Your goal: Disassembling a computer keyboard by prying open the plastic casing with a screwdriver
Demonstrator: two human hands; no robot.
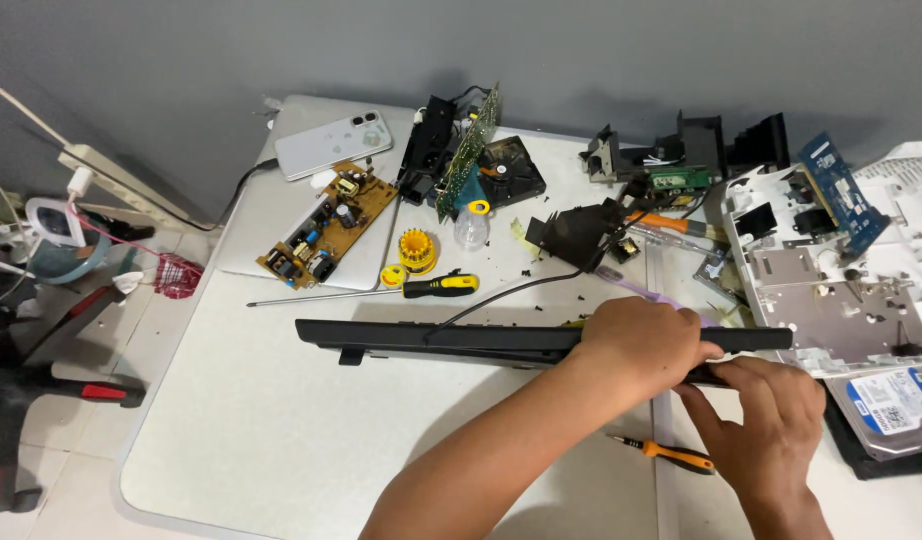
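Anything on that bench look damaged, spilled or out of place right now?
Yes. Small black fragments lie scattered on the white table beside a torn-looking black plastic piece. Bare circuit boards, one brown, sit loose. The long black panel, gripped by the left hand and right hand, lies slightly askew.

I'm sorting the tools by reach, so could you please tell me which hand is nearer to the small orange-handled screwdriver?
Right. The right hand grips the long black bar just above and right of the small orange-handled screwdriver; the left hand grips the bar further up.
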